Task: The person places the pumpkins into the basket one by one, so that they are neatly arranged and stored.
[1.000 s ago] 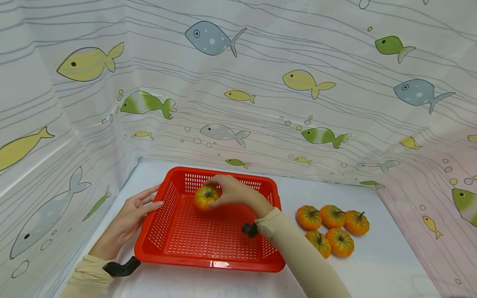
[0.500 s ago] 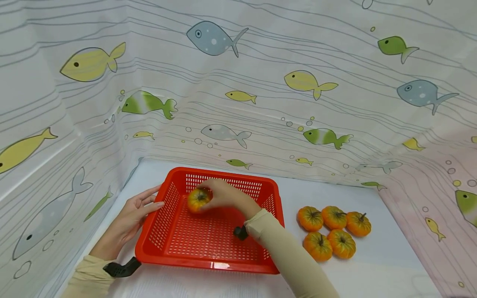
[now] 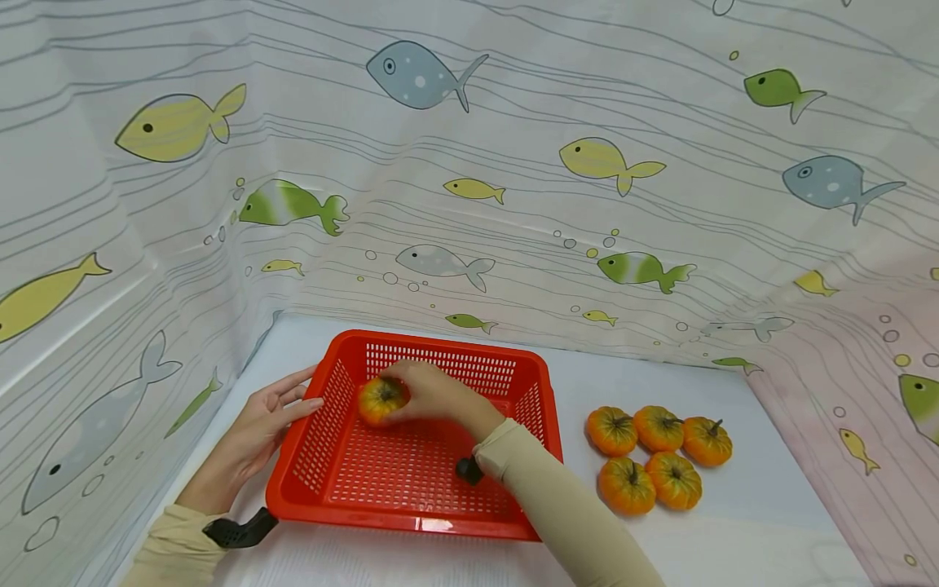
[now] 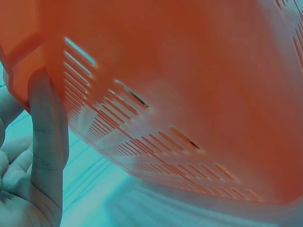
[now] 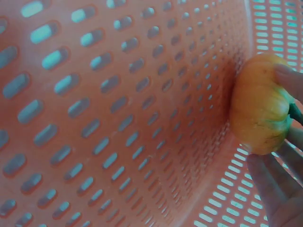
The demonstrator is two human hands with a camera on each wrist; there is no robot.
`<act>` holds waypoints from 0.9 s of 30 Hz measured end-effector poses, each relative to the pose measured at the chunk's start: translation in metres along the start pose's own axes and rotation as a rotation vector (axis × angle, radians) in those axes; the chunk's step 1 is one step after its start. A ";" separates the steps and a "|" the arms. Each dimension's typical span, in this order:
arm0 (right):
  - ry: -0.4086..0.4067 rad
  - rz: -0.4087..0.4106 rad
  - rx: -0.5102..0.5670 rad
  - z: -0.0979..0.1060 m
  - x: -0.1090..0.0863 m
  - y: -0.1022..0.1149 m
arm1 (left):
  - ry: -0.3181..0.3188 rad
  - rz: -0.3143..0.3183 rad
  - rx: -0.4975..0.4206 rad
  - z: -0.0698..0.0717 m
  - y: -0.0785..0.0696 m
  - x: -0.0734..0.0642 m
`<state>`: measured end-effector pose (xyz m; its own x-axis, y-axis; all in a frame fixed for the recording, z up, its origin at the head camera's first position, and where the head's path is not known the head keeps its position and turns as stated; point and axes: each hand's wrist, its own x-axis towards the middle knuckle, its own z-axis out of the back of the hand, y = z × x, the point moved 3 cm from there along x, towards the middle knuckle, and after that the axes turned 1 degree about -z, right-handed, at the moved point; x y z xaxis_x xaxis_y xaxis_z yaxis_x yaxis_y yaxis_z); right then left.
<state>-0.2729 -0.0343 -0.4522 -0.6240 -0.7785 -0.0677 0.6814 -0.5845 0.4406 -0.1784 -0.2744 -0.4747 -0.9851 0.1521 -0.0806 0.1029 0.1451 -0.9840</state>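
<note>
An orange and yellow-green pumpkin [image 3: 380, 401] is inside the red plastic basket [image 3: 411, 523], towards its left back corner. My right hand [image 3: 436, 399] holds this small pumpkin between thumb and fingers. In the right wrist view the pumpkin [image 5: 260, 106] sits against the basket's slotted floor, its stem turned towards the palm. My left hand [image 3: 257, 428] grips the basket's left side, thumb over the rim and fingers along the outer wall. In the left wrist view a finger of the left hand [image 4: 47, 142] lies straight along the slotted wall.
Several more pumpkins [image 3: 659, 448] lie grouped on the white table [image 3: 741, 538] to the right of the basket. A curtain [image 3: 513, 220] printed with fish surrounds the table at the back and sides. Black devices [image 3: 242, 530] are worn on the wrists.
My right hand has moved left and slightly down inside the basket, carrying the pumpkin closer to the left wall. The left hand keeps its place at the rim.
</note>
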 end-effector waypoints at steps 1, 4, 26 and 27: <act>-0.003 -0.004 -0.013 0.000 0.000 0.000 | -0.002 0.000 0.000 0.000 0.000 0.000; -0.002 -0.025 -0.033 -0.001 -0.001 0.000 | -0.002 -0.001 0.003 0.000 0.000 0.000; 0.000 -0.062 -0.028 -0.002 -0.005 -0.002 | 0.006 -0.011 -0.009 -0.003 -0.001 0.000; -0.001 -0.060 -0.028 -0.002 -0.005 -0.002 | 0.007 -0.013 -0.012 -0.003 -0.001 0.000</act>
<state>-0.2708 -0.0298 -0.4550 -0.6646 -0.7414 -0.0925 0.6528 -0.6364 0.4109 -0.1777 -0.2714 -0.4732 -0.9853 0.1573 -0.0671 0.0924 0.1592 -0.9829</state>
